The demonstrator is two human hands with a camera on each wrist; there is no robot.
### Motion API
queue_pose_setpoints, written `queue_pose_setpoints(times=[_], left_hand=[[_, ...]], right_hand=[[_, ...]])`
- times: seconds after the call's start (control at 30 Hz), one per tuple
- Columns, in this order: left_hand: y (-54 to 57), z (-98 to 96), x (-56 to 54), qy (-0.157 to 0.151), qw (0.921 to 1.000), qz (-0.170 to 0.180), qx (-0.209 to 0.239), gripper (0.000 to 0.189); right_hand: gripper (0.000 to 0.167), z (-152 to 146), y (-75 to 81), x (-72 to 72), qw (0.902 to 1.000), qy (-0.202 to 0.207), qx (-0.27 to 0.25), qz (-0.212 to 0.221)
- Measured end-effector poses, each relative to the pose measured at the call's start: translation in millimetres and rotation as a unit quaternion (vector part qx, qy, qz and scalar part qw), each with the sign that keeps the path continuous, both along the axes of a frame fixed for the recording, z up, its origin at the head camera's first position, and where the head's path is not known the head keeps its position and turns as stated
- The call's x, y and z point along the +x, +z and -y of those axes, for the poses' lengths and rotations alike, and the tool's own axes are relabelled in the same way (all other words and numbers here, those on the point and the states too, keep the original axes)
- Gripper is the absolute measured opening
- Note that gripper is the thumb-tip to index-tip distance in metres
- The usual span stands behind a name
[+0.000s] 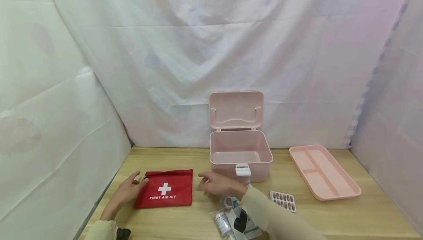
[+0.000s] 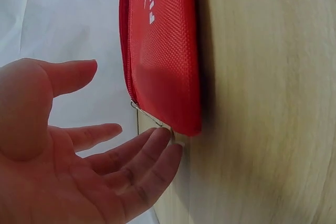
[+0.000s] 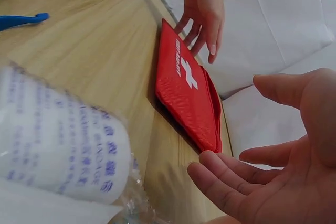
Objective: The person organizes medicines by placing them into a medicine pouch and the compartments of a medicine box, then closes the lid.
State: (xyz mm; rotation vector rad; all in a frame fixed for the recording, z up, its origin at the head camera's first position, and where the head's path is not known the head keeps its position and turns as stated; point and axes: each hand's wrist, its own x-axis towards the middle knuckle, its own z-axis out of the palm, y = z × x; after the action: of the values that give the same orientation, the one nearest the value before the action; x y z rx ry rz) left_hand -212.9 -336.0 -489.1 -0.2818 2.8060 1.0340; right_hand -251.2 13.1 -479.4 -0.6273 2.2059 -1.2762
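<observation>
Head view: a red pouch [image 1: 168,181] printed "FIRST AID KIT" lies on the counter [image 1: 185,221] between the left hand [image 1: 128,191] and right hand [image 1: 219,184], both loosely spread, gripping nothing; a wrapped roll [image 3: 63,135] reads "BANDAGE".

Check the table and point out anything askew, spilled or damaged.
I see nothing spilled or damaged; the red pouch looks intact. The pink tray seems askew: it lies outside the open box, turned at an angle to it.
</observation>
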Motion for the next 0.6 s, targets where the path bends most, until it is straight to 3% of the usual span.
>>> queue_pose_setpoints(times=[0.37, 0.6], left_hand=[[-3.3, -5.2, -2.8, 0.015, 0.9996, 0.012, 0.02, 0.078], [-7.0, -6.3, -4.1, 0.011, 0.9995, -0.002, 0.03, 0.076]], right_hand=[[0.073, 21.4, -14.1, -8.9, 0.9934, -0.06, -0.053, 0.082], [0.078, 33.0, -19.7, -6.9, 0.9876, -0.104, -0.055, 0.104]])
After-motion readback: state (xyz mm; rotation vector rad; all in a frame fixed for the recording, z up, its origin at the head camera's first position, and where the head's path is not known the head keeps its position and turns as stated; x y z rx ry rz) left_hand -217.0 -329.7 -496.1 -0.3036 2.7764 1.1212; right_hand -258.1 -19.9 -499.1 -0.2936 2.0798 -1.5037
